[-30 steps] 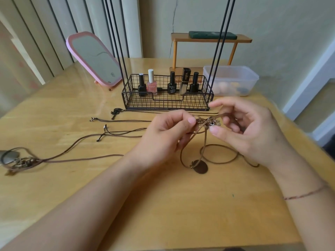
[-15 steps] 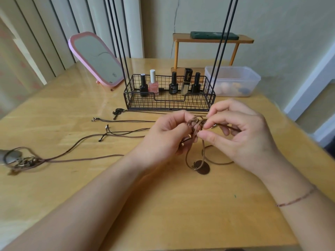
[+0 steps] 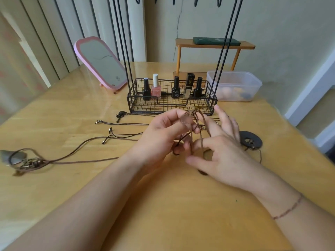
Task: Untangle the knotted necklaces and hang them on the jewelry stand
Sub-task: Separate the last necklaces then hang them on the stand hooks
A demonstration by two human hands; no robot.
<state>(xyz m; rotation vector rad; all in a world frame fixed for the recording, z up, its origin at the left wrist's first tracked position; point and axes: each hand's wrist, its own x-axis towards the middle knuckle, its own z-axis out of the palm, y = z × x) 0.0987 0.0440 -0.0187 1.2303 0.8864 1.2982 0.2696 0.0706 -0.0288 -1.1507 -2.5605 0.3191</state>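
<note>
The left hand [image 3: 163, 136] has its grip pinched on the brown cord knot [image 3: 194, 113] held above the counter [image 3: 90, 124], strands falling toward the right hand [image 3: 223, 147], whose looser fingers hook them just beside.

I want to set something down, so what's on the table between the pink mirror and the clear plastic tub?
In the head view, the black wire basket holding nail polish bottles lies between the pink mirror and the clear plastic tub.
</note>
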